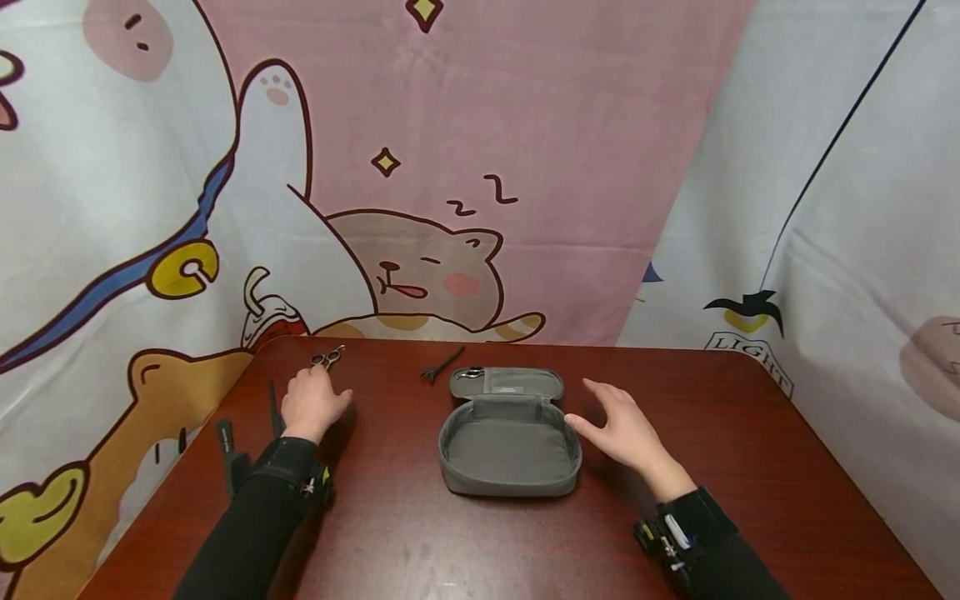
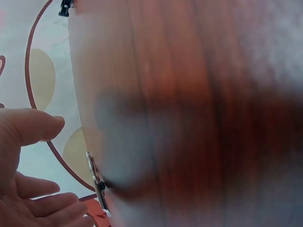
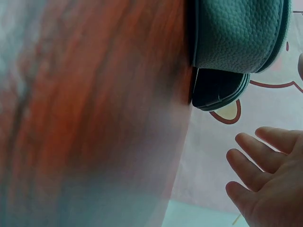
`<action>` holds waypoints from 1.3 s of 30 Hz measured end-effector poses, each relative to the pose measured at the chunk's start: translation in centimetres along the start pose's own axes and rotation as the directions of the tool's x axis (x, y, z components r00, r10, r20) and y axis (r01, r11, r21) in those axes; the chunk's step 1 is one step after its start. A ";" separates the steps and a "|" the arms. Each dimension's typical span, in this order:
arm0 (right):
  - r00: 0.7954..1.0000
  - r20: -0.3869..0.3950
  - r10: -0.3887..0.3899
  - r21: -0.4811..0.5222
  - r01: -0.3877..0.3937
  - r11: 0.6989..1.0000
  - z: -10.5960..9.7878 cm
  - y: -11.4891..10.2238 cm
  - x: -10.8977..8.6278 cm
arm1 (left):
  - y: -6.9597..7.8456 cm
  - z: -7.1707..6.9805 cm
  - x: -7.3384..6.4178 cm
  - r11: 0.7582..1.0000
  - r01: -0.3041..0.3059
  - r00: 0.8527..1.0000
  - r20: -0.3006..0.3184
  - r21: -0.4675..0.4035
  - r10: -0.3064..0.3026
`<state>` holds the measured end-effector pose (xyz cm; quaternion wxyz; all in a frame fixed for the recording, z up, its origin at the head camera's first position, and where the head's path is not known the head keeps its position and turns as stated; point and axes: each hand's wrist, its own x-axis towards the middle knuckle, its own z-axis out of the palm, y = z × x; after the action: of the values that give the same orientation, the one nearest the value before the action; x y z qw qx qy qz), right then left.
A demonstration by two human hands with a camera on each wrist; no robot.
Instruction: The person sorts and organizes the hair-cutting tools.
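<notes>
On the left, the left hand (image 1: 310,402) is hanging loosely open by one pair of scissors (image 1: 327,357), and whether it is touching them I cannot tell; next, one dark thin tool (image 1: 442,365) is lying on the surface (image 1: 390,517). Then one gray case (image 1: 513,485) is sitting open, with one shiny thing (image 1: 471,373) resting in its lid, and the right hand (image 1: 618,425) is hovering open just beside it, holding nothing. The job is looking only part done: the lid is lying back, but the scissors and tool are staying outside.
</notes>
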<state>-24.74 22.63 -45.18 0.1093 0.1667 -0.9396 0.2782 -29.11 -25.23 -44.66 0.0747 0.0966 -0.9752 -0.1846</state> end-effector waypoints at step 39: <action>0.981 0.035 -0.189 -0.027 0.190 0.981 0.3 -3.3 -0.6 | -2.2 0.4 2.5 0.999 0.040 0.998 0.043 0.036 -0.041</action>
<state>-23.02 20.03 -43.98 0.1225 0.2583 -0.9252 0.2494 -31.27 -27.61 -45.58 0.0477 0.1135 -0.9775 -0.1710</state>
